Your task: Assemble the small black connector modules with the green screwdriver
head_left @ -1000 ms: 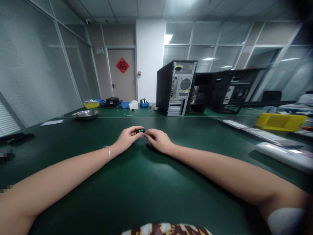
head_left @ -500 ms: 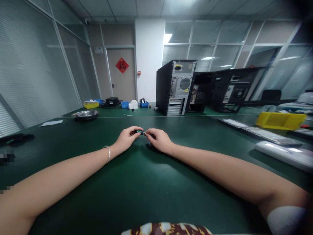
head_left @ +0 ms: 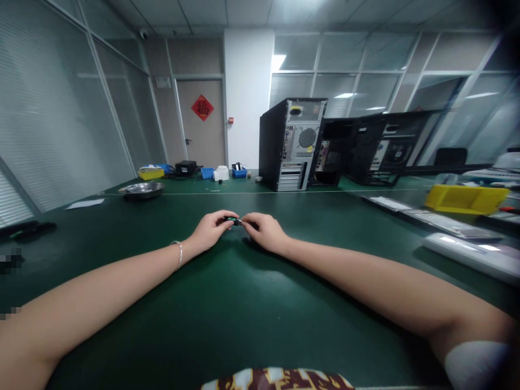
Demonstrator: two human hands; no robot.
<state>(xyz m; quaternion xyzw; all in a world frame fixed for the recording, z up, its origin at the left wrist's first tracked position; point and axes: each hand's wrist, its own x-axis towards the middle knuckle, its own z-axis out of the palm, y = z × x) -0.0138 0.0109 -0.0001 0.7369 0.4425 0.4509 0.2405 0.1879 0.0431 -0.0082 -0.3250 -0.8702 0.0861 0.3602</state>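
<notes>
Across a green table [head_left: 260, 303], toward twelve o'clock, a small black-and-green part [head_left: 232, 220] sits between two hands, its long axis running roughly nine to three; the left hand [head_left: 211, 227], nearer, pinches its body, while the right hand [head_left: 264, 230] appears to grip a thin metallic tip [head_left: 240, 222] at its three-o'clock end

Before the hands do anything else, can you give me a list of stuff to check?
1. Left hand has the green part: ok, pinched between thumb and fingers.
2. Right hand has the shiny bit: ok, at the fingertips.
3. Shiny bit joined to the green part: cannot tell, too small.
4. Bracelet away from the green part: ok, it's back on the wrist.
5. Bowl away from the hands: ok, farther off, to the left.
</notes>
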